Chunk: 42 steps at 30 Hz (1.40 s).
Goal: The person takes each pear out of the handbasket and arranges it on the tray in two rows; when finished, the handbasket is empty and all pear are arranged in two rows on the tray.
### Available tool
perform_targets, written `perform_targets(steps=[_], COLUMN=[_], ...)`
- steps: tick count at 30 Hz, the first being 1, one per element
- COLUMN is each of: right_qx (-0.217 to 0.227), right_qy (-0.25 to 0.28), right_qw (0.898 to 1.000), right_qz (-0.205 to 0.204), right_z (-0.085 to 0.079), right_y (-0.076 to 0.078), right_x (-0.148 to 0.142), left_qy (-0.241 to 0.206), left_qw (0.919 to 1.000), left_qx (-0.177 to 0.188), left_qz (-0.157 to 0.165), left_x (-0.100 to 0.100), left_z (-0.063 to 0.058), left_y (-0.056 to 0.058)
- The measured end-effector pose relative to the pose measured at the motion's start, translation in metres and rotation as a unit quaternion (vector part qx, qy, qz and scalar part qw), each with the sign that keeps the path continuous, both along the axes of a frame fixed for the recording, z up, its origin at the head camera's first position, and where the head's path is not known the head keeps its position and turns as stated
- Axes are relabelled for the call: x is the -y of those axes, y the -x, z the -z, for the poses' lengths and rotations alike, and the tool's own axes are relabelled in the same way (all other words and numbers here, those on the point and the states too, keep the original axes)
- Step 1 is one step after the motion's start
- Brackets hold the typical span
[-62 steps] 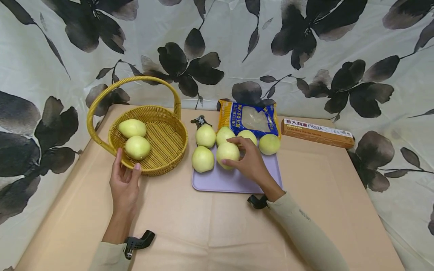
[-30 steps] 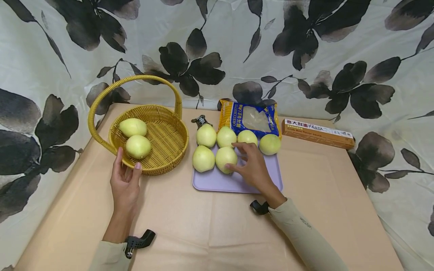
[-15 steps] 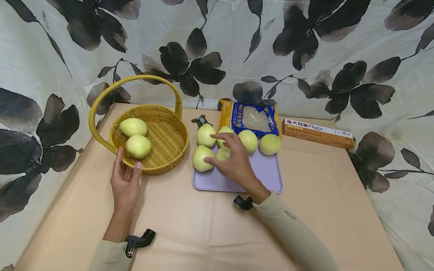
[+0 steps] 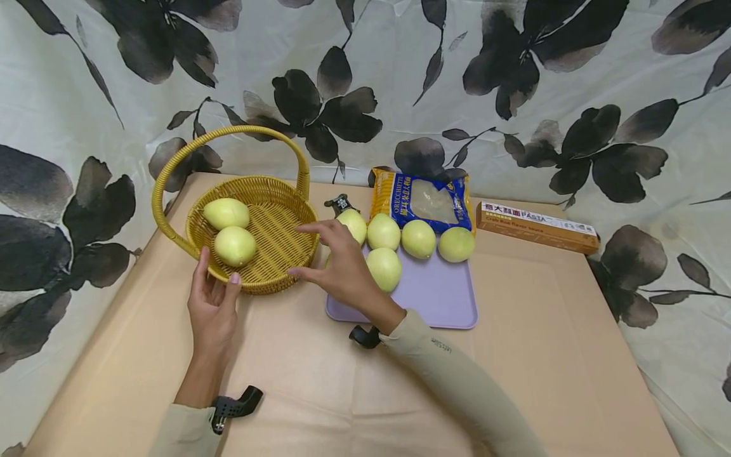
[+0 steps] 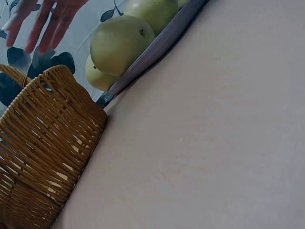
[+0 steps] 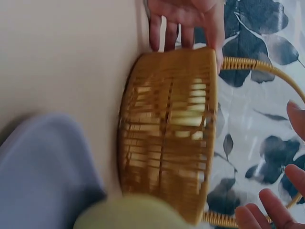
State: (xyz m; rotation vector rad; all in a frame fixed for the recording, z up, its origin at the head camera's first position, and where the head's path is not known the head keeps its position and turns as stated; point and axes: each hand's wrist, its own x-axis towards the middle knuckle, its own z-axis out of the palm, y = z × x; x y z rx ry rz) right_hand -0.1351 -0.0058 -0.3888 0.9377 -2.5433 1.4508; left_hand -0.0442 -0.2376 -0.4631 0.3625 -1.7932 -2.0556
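My left hand (image 4: 212, 320) touches the near left side of the yellow wicker basket (image 4: 274, 285), its thumb by the rim. Two pale yellow-green, round, pear-like fruits (image 4: 235, 246) sit inside, toward the left. Empty, with thumb and fingers spread apart, my right hand (image 4: 345, 270) is over the gap between basket and tray, its fingertips overlapping the basket's right rim in the head view. Several similar fruits (image 4: 384, 269) stand on the lilac tray (image 4: 434, 304); the right hand mostly hides the front left one. In the right wrist view, a fruit (image 6: 131, 214) shows blurred below the basket.
A yellow and blue orecchiette bag (image 4: 425, 200) lies behind the tray. A small black packet (image 4: 341, 204) is to its left, and a long brown pasta box (image 4: 537, 227) to the right. The basket's tall handle (image 4: 228, 131) arches over it. Floral cloth (image 4: 388, 82) hangs behind the table.
My right hand has let go of the front middle fruit on the tray and moved left, empty, to the basket's right rim. The left hand has stayed at the basket.
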Motion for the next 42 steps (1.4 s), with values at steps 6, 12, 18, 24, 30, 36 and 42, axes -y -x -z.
perform_targets(steps=[6,12,18,24,30,36,42], right_qx=[-0.002,0.005,0.005,0.031,0.038,0.051,0.06], right_qy=[-0.017,-0.04,-0.082,-0.127,-0.173,-0.222,-0.226], right_qw=[1.0,0.998,0.996,0.99,0.982,0.972,0.97], right_qz=[-0.026,-0.038,-0.043,-0.054,-0.062,-0.056,-0.059], right_z=[0.001,0.006,0.013,0.013,0.018,0.022,0.02], right_y=[0.004,0.014,0.027,0.036,0.044,0.048,0.046], right_x=[0.032,0.062,0.092,0.114,0.133,0.145,0.144], left_qy=[0.001,-0.001,0.0,0.0,0.006,0.006,0.008], left_qw=[1.0,1.0,1.0,1.0,1.0,0.9999,1.0], left_qx=[0.0,0.003,0.0,0.006,0.006,0.012,0.005], left_qz=[0.004,0.009,0.008,0.008,0.004,0.002,0.001], left_x=[0.001,0.001,0.001,0.001,0.001,0.0,0.001], left_z=[-0.001,0.0,-0.001,-0.001,-0.001,-0.001,-0.001], left_y=[0.0,0.0,0.0,0.0,-0.001,-0.002,-0.001])
